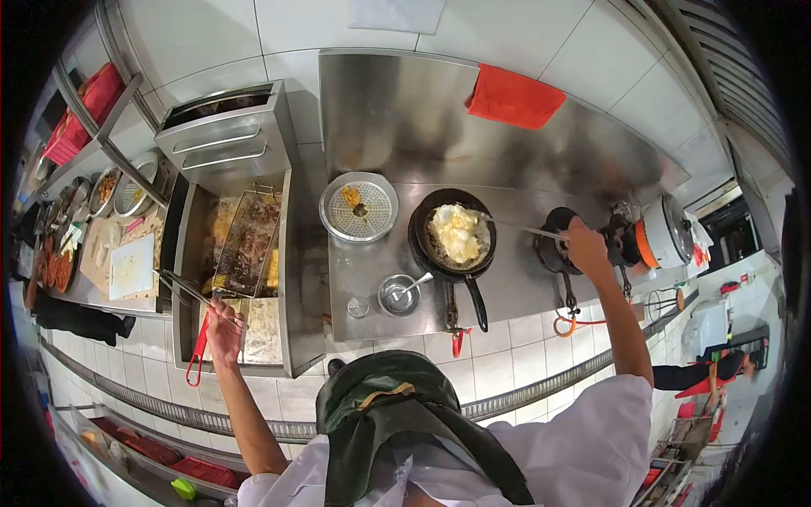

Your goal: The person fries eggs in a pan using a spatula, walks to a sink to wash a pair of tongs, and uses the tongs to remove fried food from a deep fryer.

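Note:
My left hand (224, 331) is closed around a pair of metal tongs (182, 286) at the front of the deep fryer. A red handle (199, 348) hangs beside that hand; I cannot tell whether my fingers also grip it. The wire fryer basket (247, 241), with dark frying bits showing in it, lies just beyond. On the right, my right hand (585, 245) grips a long metal utensil (528, 228) whose far end reaches the fluffy yellow-white egg (459, 234) in a black frying pan (439, 199). The utensil's tip is hidden by the egg.
Between fryer and pan stand a perforated steel tray (380, 207), a steel bowl (399, 296) with a spoon, and a small glass (358, 307). Burners (557, 221) and a large pot (667, 230) are at right. A red cloth (515, 97) hangs behind. Other people are at both sides.

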Action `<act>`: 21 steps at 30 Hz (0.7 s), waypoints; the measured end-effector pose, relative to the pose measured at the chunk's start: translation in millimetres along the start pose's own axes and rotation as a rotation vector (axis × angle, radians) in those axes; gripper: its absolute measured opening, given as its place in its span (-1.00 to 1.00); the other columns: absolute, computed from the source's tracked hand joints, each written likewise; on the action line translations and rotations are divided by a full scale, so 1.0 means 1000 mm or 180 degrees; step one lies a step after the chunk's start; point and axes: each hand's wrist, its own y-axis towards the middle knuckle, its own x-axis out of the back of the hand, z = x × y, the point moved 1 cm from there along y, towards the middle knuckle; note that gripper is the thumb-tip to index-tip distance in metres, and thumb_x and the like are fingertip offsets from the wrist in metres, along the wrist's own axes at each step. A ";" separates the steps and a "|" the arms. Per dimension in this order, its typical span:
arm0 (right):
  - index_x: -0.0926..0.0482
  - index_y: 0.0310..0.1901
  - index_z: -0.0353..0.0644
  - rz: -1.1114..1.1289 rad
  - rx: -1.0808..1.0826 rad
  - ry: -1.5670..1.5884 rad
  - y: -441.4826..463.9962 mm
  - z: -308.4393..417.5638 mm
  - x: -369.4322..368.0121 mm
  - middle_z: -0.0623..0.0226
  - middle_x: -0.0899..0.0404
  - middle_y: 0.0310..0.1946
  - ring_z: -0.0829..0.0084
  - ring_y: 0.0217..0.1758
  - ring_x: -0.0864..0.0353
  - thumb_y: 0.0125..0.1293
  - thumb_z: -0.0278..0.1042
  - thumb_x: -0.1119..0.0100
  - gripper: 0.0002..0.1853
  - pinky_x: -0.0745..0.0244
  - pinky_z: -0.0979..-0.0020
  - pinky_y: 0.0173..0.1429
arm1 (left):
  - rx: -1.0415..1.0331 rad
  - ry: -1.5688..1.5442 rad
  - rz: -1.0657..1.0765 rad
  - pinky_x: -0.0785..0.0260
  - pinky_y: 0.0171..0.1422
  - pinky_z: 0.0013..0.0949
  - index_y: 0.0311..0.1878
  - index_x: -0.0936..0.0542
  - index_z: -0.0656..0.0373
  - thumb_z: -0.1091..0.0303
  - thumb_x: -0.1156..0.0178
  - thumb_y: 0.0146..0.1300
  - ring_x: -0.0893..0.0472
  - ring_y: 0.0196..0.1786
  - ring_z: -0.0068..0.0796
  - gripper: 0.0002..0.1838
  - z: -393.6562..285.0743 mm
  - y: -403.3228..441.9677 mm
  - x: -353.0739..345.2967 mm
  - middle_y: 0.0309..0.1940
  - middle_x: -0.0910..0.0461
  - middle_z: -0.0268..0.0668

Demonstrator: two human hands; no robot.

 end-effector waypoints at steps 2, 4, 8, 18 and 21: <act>-0.61 -0.30 -0.18 0.0054 -0.0043 -0.0037 -0.010 0.002 0.004 0.05 -0.48 -0.28 -0.01 -0.30 -0.63 0.13 -0.44 -0.14 -0.89 -0.55 0.09 -0.24 | 0.0005 -0.0002 0.0093 -0.41 0.04 -0.34 -0.04 -0.38 0.01 0.16 0.08 0.44 -0.47 -0.23 -0.67 -0.81 0.000 0.003 0.001 -0.31 -0.43 -0.53; -0.61 -0.29 -0.15 -0.0015 -0.0036 -0.0143 -0.003 -0.001 -0.003 0.05 -0.46 -0.23 -0.01 -0.31 -0.63 0.11 -0.44 -0.17 -0.88 -0.54 0.08 -0.23 | 0.0007 0.0001 0.0173 -0.41 0.03 -0.35 -0.05 -0.38 0.01 0.15 0.08 0.44 -0.47 -0.23 -0.67 -0.81 0.000 0.004 0.002 -0.31 -0.43 -0.54; -0.65 -0.35 -0.11 0.0108 0.0083 -0.0230 -0.015 0.003 0.018 0.11 -0.43 -0.22 0.06 -0.30 -0.64 0.08 -0.48 -0.16 -0.89 -0.56 0.11 -0.23 | -0.0049 -0.0004 -0.0010 -0.41 0.03 -0.36 -0.05 -0.37 0.00 0.13 0.07 0.43 -0.46 -0.26 -0.67 -0.80 -0.003 0.005 0.005 -0.33 -0.41 -0.54; -0.61 -0.48 -0.27 -0.0108 0.0899 -0.0716 0.011 0.060 0.039 0.17 -0.48 -0.26 0.21 -0.40 -0.67 0.00 -0.50 -0.18 -0.95 -0.57 0.27 -0.35 | 0.0070 0.0028 0.0001 -0.41 0.03 -0.33 -0.08 -0.38 -0.01 0.13 0.08 0.44 -0.47 -0.25 -0.69 -0.82 0.004 0.005 -0.001 -0.36 -0.41 -0.55; -0.59 -0.52 -0.27 -0.0141 0.1021 -0.0750 0.016 0.065 0.035 0.18 -0.49 -0.22 0.21 -0.41 -0.67 0.01 -0.49 -0.18 -0.94 -0.58 0.26 -0.34 | 0.0094 -0.0016 0.0134 -0.41 0.03 -0.32 -0.06 -0.36 0.00 0.14 0.10 0.45 -0.46 -0.25 -0.69 -0.81 0.006 0.005 0.001 -0.34 -0.39 -0.54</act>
